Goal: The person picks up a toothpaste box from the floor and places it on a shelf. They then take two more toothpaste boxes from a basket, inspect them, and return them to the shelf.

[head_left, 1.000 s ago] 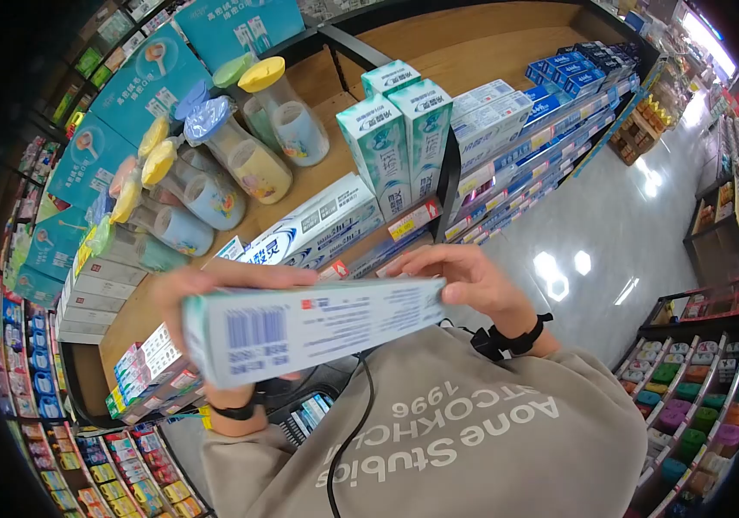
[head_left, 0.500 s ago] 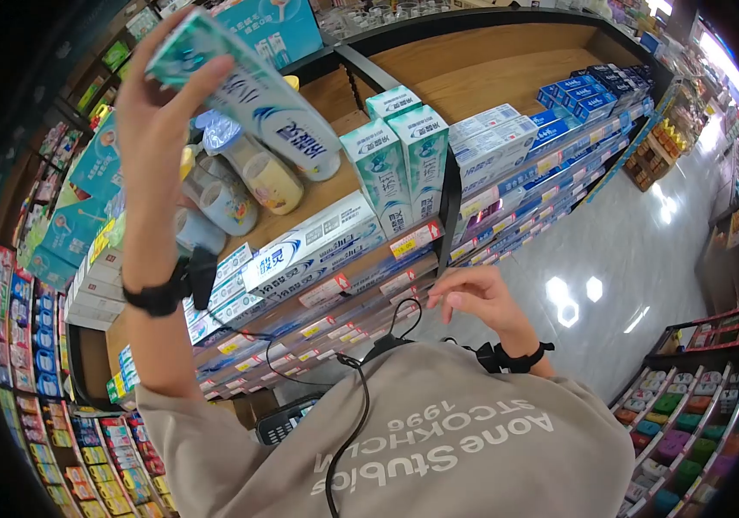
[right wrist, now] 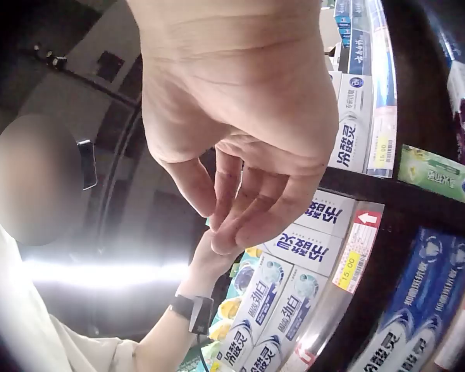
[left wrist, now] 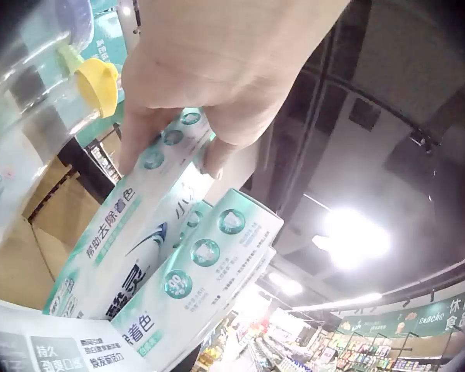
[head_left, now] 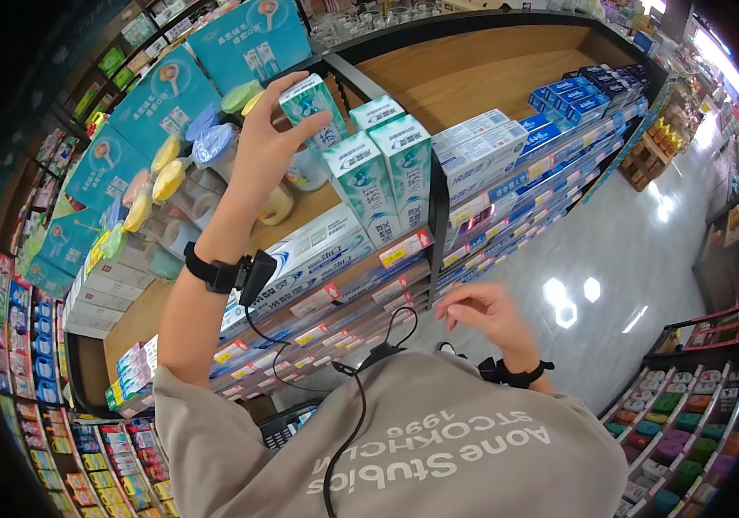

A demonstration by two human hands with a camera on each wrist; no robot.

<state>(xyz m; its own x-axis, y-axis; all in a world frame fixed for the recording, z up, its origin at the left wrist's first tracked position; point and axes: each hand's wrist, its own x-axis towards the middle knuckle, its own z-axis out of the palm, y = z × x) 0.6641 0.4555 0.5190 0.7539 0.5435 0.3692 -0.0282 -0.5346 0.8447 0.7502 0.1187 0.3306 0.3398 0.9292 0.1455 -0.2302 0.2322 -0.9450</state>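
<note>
In the head view my left hand (head_left: 267, 142) pinches the upper part of a green and white toothpaste box (head_left: 307, 102), thumb on one side and fingers on the other. That box stands upright just left of several matching upright toothpaste boxes (head_left: 399, 160) at the shelf's front. The left wrist view has the held toothpaste box (left wrist: 120, 225) beside a neighbouring toothpaste box (left wrist: 225, 232), its top inside my grip. My right hand (head_left: 483, 311) hangs in front of the shelf, over the aisle, with fingers loosely curled and nothing in them.
Plastic jugs with coloured lids (head_left: 214, 147) crowd the shelf left of my left forearm. White toothpaste boxes (head_left: 322, 250) lie flat along the front edge. A dark divider (head_left: 440, 190) separates them from blue boxes (head_left: 581, 99). Teal display cartons (head_left: 166, 86) stand behind.
My left hand has brought the toothpaste box from over the jugs rightward and down, turning it upright beside the others. Earlier both hands were at the box; the right has since let go.
</note>
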